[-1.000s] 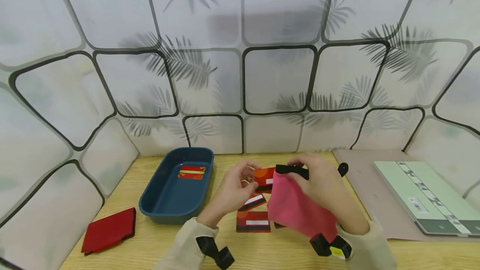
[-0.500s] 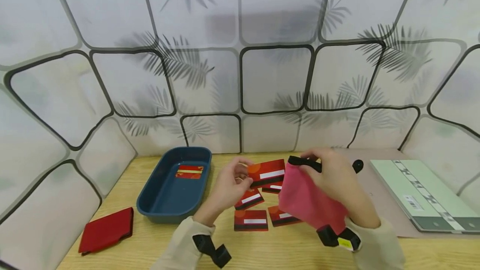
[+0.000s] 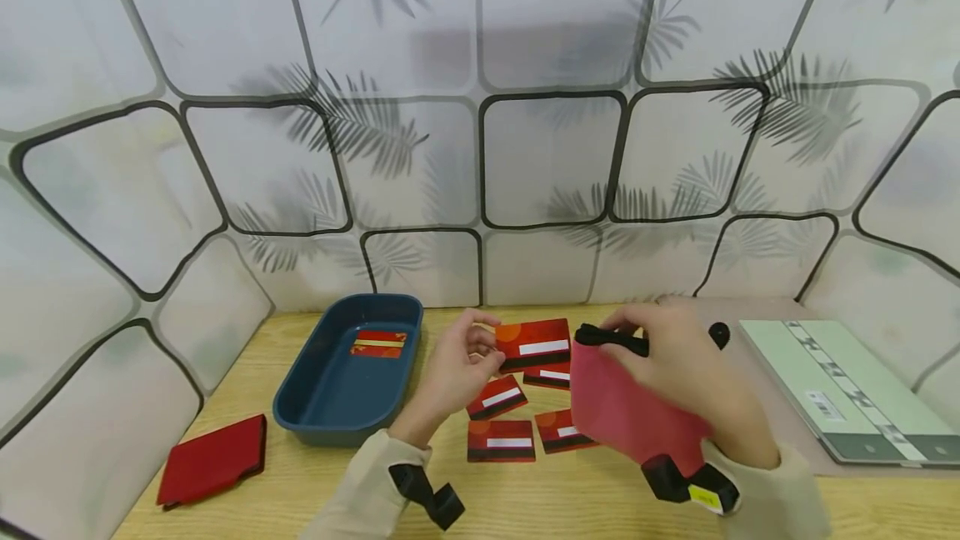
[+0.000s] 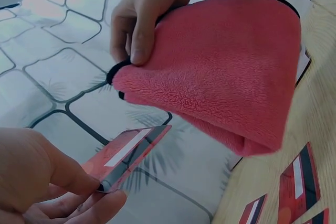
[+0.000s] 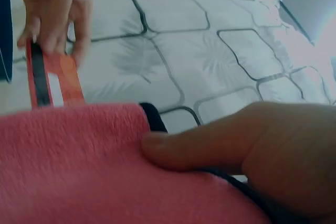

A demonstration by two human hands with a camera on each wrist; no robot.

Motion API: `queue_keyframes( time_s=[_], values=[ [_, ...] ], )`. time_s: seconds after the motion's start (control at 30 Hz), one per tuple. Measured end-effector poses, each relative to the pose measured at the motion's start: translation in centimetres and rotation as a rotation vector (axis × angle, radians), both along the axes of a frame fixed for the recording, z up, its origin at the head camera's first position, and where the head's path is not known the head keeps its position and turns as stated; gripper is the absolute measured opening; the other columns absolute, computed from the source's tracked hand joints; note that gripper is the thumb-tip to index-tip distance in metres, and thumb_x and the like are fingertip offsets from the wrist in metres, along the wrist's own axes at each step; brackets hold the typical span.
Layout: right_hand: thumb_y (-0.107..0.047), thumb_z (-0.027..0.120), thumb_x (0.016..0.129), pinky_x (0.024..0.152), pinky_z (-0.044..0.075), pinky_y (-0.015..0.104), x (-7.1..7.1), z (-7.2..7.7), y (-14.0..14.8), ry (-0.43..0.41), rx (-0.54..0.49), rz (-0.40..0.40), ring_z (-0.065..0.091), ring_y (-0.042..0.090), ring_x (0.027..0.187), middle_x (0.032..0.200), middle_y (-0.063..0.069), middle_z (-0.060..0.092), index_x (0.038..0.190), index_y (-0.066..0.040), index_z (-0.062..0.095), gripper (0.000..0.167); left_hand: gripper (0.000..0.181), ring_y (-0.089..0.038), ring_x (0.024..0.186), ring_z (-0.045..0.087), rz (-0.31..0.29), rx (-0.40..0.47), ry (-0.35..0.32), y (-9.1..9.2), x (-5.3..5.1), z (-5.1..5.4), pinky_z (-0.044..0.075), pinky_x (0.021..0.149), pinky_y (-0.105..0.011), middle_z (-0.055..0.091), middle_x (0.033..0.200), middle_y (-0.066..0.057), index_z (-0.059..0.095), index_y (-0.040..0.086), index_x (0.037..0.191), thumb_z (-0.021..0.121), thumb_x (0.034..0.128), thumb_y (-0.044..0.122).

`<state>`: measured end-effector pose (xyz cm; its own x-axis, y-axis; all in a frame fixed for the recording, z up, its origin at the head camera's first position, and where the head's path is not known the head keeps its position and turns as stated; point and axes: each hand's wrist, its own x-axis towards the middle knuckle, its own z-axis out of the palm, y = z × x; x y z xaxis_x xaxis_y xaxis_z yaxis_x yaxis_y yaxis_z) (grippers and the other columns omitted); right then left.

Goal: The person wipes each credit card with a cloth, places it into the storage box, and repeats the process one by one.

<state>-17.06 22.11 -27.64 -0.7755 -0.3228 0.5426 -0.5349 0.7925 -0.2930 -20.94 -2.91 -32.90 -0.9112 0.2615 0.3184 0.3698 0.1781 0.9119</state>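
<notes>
My left hand (image 3: 459, 365) pinches a red card (image 3: 534, 343) by its left end, its stripe side in view. In the left wrist view the held card (image 4: 128, 153) is clear of the cloth. My right hand (image 3: 671, 357) grips a pink cloth (image 3: 626, 407) with black edging by its upper edge, thumb on the near face in the right wrist view. The cloth hangs beside the card, not touching it in the left wrist view. Below them several red cards lie on the table, one (image 3: 501, 441) at the front, another (image 3: 497, 397) tilted behind it.
A blue tray (image 3: 288, 419) at the left holds a red and gold card (image 3: 378, 343). A red wallet-like case (image 3: 212, 461) lies at the far left. On the right, a pale green folder (image 3: 832, 373) rests on a pinkish-grey board (image 3: 750, 390). A patterned curtain stands behind.
My left hand has lifted the red card up from among the others and turned it slightly. My right hand has moved right with the pink cloth, uncovering more of the cards on the table.
</notes>
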Motion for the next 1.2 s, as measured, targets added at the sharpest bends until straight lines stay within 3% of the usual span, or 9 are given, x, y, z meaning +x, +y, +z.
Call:
queue_keyframes(
  time_s=[0.17, 0.37, 0.53, 0.7, 0.9, 1.2],
  values=[
    [-0.011, 0.080, 0.077, 0.070, 0.051, 0.028, -0.1, -0.5, -1.6, -0.050, -0.011, 0.143, 0.059, 0.004, 0.074, 0.080, -0.013, 0.066, 0.091, -0.015, 0.072, 0.017, 0.034, -0.022, 0.072, 0.061, -0.029, 0.018, -0.005, 0.5, -0.1, -0.2, 0.056, 0.062, -0.028, 0.062, 0.084, -0.020, 0.054, -0.002, 0.114, 0.060, 0.0829, -0.014],
    [-0.012, 0.080, 0.077, 0.070, 0.053, 0.028, -0.4, -1.6, -3.7, -0.014, -0.040, 0.212, 0.060, 0.005, 0.075, 0.083, -0.009, 0.068, 0.091, -0.014, 0.071, 0.017, 0.032, -0.019, 0.074, 0.061, -0.064, -0.003, 0.017, 1.0, 0.3, -0.2, 0.055, 0.061, -0.023, 0.064, 0.087, -0.023, 0.054, -0.003, 0.112, 0.059, 0.0829, -0.016],
    [-0.013, 0.080, 0.078, 0.072, 0.055, 0.032, -0.8, -2.4, -5.0, 0.040, -0.013, 0.172, 0.064, 0.011, 0.080, 0.089, -0.004, 0.069, 0.094, -0.013, 0.071, 0.019, 0.031, -0.015, 0.076, 0.062, -0.079, -0.073, 0.087, 1.1, 0.8, 0.0, 0.049, 0.059, -0.018, 0.068, 0.090, -0.019, 0.057, 0.001, 0.110, 0.055, 0.0830, -0.014],
    [-0.013, 0.081, 0.076, 0.071, 0.055, 0.034, -1.0, -2.9, -5.4, 0.100, -0.016, 0.105, 0.065, 0.014, 0.080, 0.089, -0.002, 0.069, 0.093, -0.013, 0.070, 0.020, 0.032, -0.017, 0.076, 0.063, -0.091, -0.075, 0.119, 0.8, 0.9, -0.1, 0.051, 0.060, -0.018, 0.069, 0.090, -0.017, 0.058, 0.002, 0.109, 0.054, 0.0815, -0.015],
    [-0.014, 0.082, 0.075, 0.070, 0.054, 0.034, -1.2, -3.1, -5.4, 0.108, -0.026, 0.055, 0.064, 0.013, 0.080, 0.086, -0.003, 0.069, 0.090, -0.014, 0.069, 0.020, 0.031, -0.018, 0.077, 0.062, -0.127, -0.051, 0.107, 0.6, 0.6, -0.4, 0.051, 0.062, -0.019, 0.069, 0.091, -0.018, 0.057, 0.002, 0.109, 0.053, 0.0825, -0.014],
    [-0.014, 0.083, 0.074, 0.066, 0.051, 0.033, -1.4, -2.9, -4.7, 0.090, -0.035, 0.004, 0.061, 0.012, 0.073, 0.081, -0.003, 0.067, 0.086, -0.016, 0.068, 0.019, 0.029, -0.019, 0.074, 0.062, -0.129, -0.029, 0.079, 0.6, 0.7, -0.4, 0.054, 0.062, -0.020, 0.066, 0.087, -0.020, 0.056, 0.000, 0.109, 0.058, 0.0830, -0.014]
  ],
)
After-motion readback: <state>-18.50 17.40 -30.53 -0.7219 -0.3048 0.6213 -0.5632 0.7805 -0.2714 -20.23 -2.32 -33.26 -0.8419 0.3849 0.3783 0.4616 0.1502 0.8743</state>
